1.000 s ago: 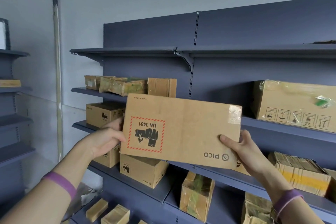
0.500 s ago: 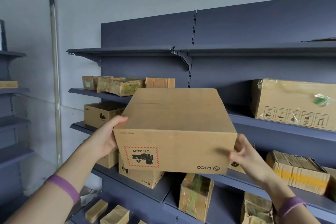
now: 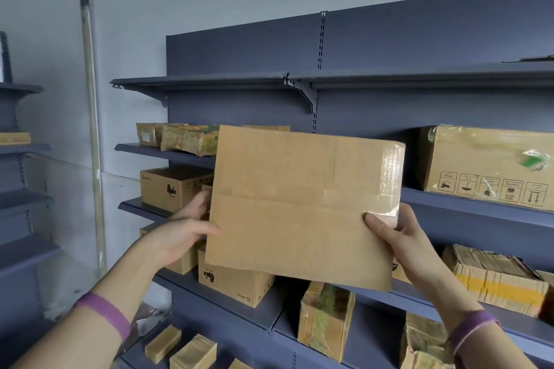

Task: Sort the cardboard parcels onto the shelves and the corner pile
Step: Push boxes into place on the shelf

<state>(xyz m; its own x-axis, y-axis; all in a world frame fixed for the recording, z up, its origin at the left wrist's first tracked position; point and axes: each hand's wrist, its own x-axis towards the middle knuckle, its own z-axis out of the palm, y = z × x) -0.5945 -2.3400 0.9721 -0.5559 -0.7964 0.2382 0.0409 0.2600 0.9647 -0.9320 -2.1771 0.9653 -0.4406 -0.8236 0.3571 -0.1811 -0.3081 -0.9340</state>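
Parcel: we hold the cardboard parcel [image 3: 302,207] up before the shelves [image 3: 467,213], plain face toward us.
Fingers: our left hand [image 3: 177,237] and right hand [image 3: 398,237] grip its side edges.

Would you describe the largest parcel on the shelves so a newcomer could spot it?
On the blue shelving unit, find the right bay, second shelf from the top. The large carton there alone bears a row of black handling symbols and a green scrap under clear film.
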